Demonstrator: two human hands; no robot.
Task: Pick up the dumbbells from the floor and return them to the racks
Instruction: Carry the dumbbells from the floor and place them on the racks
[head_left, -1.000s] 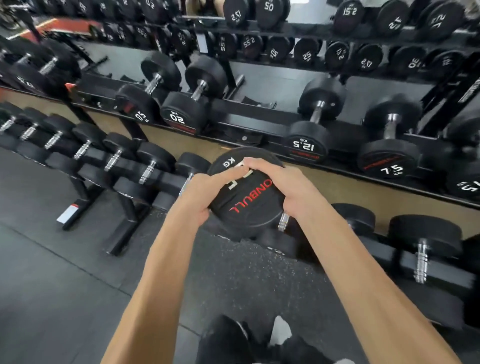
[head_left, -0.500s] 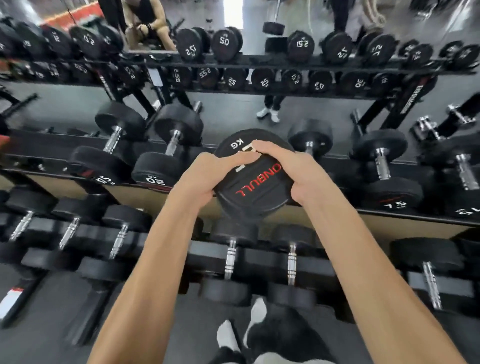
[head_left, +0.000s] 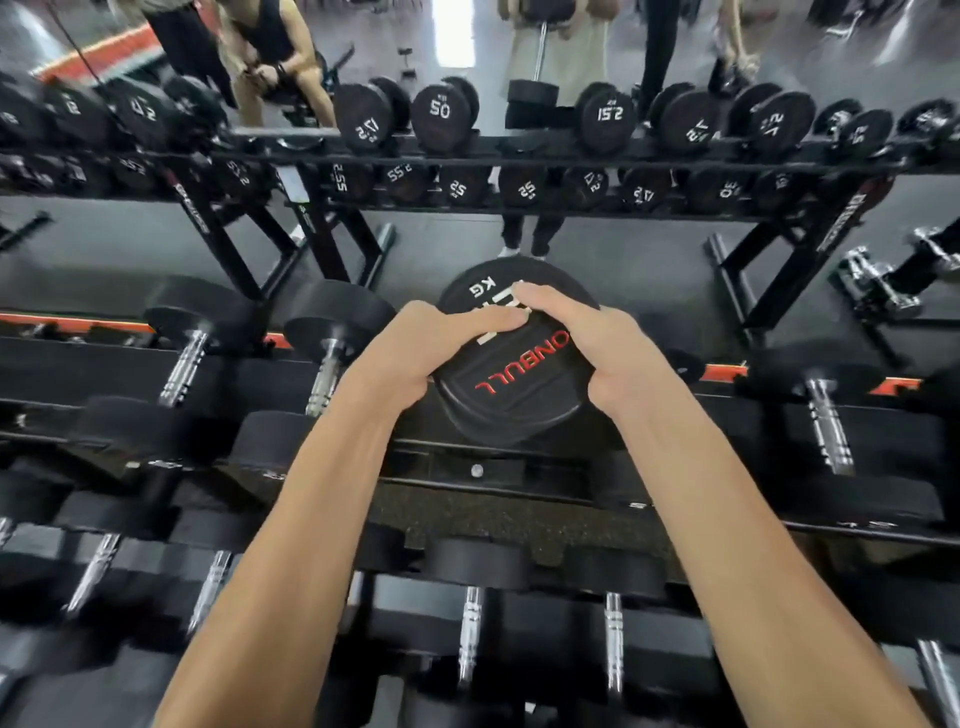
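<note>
I hold a black dumbbell (head_left: 511, 384) end-on, its round face with red lettering turned toward me. My left hand (head_left: 415, 351) grips its left edge and my right hand (head_left: 605, 345) grips its right edge, fingertips meeting over the top. Its handle and far head are hidden behind the face. It hovers over an unfilled slot of the middle rack tier (head_left: 483, 470), between two racked dumbbells on the left (head_left: 324, 364) and another on the right (head_left: 826, 410).
A lower tier (head_left: 470, 631) near me carries several dumbbells with chrome handles. A wall mirror behind the rack reflects more racks of numbered dumbbells (head_left: 441, 111) and people (head_left: 270, 57). Speckled rubber floor (head_left: 509, 519) shows between the tiers.
I have carried the dumbbell up and forward from above the lower tier to over the middle tier. Both hands kept their grip. My view moved closer over the rack.
</note>
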